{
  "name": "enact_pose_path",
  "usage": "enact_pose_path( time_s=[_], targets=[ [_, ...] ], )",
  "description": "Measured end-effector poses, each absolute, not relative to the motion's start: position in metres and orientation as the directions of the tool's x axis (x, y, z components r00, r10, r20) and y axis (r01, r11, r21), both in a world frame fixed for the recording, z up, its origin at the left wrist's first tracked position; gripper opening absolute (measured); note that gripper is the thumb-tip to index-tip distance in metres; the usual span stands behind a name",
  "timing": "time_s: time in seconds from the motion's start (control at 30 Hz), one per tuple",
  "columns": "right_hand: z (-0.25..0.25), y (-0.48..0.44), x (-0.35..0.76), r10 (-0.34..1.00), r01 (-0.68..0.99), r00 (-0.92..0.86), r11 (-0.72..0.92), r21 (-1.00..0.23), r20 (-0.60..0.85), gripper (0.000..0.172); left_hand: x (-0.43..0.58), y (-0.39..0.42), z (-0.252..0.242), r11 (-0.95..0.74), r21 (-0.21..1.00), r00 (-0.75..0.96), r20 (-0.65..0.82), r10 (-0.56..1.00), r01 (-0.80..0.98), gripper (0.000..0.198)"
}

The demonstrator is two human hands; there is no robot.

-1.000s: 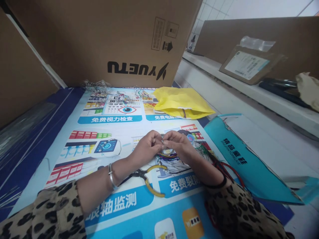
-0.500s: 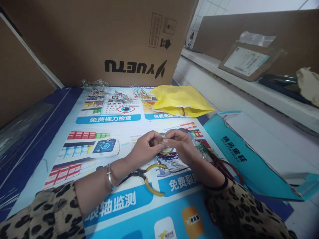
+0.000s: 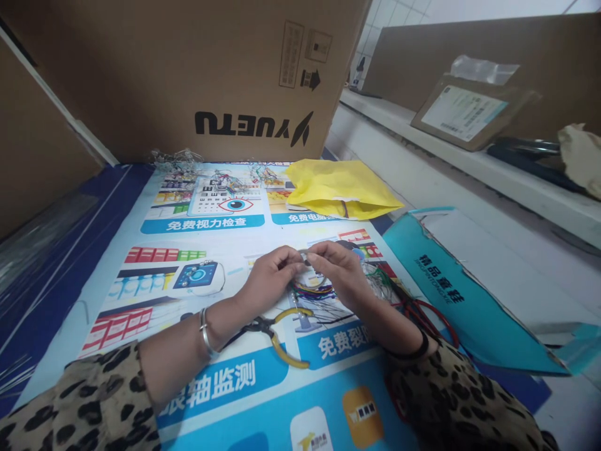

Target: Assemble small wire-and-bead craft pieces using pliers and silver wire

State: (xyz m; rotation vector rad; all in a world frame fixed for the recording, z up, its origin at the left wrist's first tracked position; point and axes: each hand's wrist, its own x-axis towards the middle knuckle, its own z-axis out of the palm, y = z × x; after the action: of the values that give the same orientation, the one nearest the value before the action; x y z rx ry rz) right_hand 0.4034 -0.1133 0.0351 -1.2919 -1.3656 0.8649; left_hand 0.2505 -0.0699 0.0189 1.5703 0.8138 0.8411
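Observation:
My left hand (image 3: 272,275) and my right hand (image 3: 342,269) meet over the middle of the printed sheet, thumbs and forefingers pinched. Between them they hold a thin, pale ring-shaped loop (image 3: 323,282) by its far edge. Its fine detail is too small to make out. Coloured cords (image 3: 312,292) lie just below the loop, partly covered by my right hand. A small beaded strand (image 3: 295,304) shows near the left fingers. Closer to me, pliers with yellow handles (image 3: 286,357) rest on the sheet, their jaws partly behind my left wrist.
At the back stands a large cardboard box (image 3: 235,62). A yellow pouch (image 3: 338,185) lies in front of it, beside tangled beaded strands (image 3: 176,160). To the right are a torn teal box (image 3: 436,269), red cord (image 3: 434,313) and a white ledge (image 3: 399,119).
My left fingers have drawn slightly left, away from the right ones, and the loop shows more openly between my hands. Pliers and pouch stay put.

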Motion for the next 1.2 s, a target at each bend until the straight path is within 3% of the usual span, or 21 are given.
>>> enact_pose_path(
  time_s=[0.1, 0.2, 0.37, 0.63, 0.83, 0.97, 1.07, 1.2],
  targets=[
    [0.030, -0.109, 0.406, 0.958, 0.540, 0.042, 0.218, -0.813, 0.284, 0.004, 0.251, -0.066, 0.017, -0.124, 0.992, 0.446, 0.096, 0.890, 0.034, 0.007],
    [0.020, -0.105, 0.407, 0.920, 0.724, -0.159, 0.355, -0.591, 0.358, 0.007, 0.251, -0.065, 0.017, -0.106, 0.994, 0.441, 0.097, 0.892, -0.005, 0.008],
    [0.007, -0.103, 0.408, 0.872, 0.804, -0.372, 0.474, -0.359, 0.318, 0.012, 0.251, -0.067, 0.019, -0.052, 0.998, 0.443, 0.062, 0.894, -0.036, 0.009],
    [0.021, -0.108, 0.408, 0.912, 0.902, -0.354, 0.391, -0.184, 0.206, 0.014, 0.249, -0.065, 0.017, -0.057, 0.998, 0.435, 0.066, 0.898, -0.032, 0.010],
    [0.021, -0.108, 0.407, 0.920, 0.906, -0.325, 0.369, -0.206, 0.218, 0.007, 0.250, -0.066, 0.017, -0.047, 0.999, 0.461, 0.039, 0.886, 0.005, 0.012],
    [0.020, -0.106, 0.409, 0.915, 0.895, -0.261, 0.348, -0.280, 0.307, 0.004, 0.250, -0.065, 0.018, -0.041, 0.999, 0.464, 0.028, 0.885, 0.019, 0.012],
    [0.026, -0.105, 0.412, 0.935, 0.806, -0.073, 0.260, -0.532, 0.347, 0.002, 0.250, -0.065, 0.018, -0.049, 0.998, 0.473, 0.031, 0.881, 0.026, 0.012],
    [0.034, -0.105, 0.416, 0.977, 0.394, 0.119, 0.115, -0.912, 0.175, 0.005, 0.251, -0.067, 0.016, -0.048, 0.999, 0.517, 0.044, 0.855, -0.006, 0.011]
  ],
)
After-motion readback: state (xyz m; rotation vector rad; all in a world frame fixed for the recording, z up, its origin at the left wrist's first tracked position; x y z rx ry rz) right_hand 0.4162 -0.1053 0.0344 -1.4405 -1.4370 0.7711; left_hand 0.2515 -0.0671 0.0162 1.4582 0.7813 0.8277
